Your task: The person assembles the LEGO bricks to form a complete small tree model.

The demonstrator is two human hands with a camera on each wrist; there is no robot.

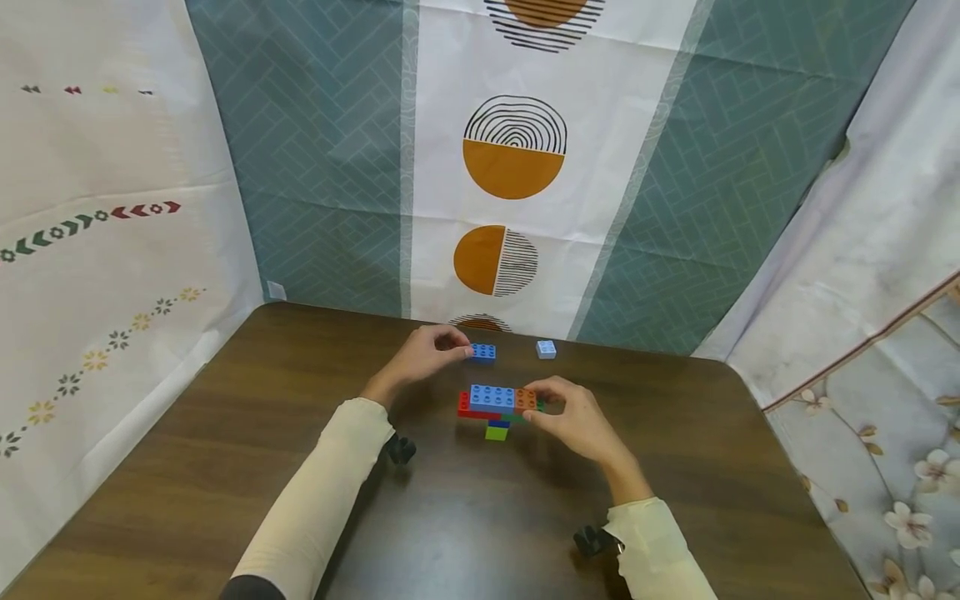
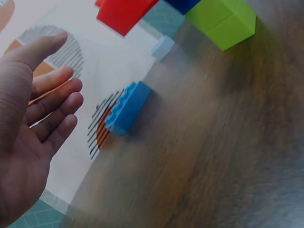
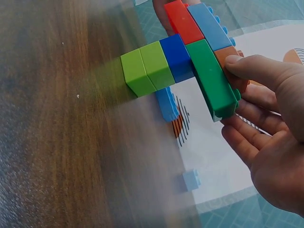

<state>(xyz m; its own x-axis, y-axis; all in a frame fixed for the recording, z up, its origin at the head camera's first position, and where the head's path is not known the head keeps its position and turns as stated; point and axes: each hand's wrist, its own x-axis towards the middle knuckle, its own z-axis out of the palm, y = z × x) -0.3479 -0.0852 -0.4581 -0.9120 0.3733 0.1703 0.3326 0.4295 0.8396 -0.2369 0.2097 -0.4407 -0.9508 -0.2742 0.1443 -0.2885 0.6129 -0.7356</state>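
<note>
A tower of toy building bricks stands mid-table: two lime green bricks (image 3: 147, 69) at the bottom, a dark blue brick (image 3: 177, 58) above. A red brick (image 3: 183, 23) and a green brick (image 3: 211, 78) reach out sideways over these. On top lie a light blue brick (image 1: 492, 397) and an orange brick (image 1: 526, 400). My right hand (image 1: 576, 417) pinches the orange brick, thumb in front and fingers behind. My left hand (image 1: 422, 360), fingers loosely bent, hovers with nothing in it near a loose blue brick (image 2: 129, 109); the left wrist view shows a gap between them.
A small pale blue brick (image 1: 546, 349) lies near the table's back edge, right of the loose blue brick. The brown wooden table (image 1: 247, 450) meets a patterned cloth (image 1: 330, 208) behind it, and white cloths (image 1: 112, 250) hang at the sides.
</note>
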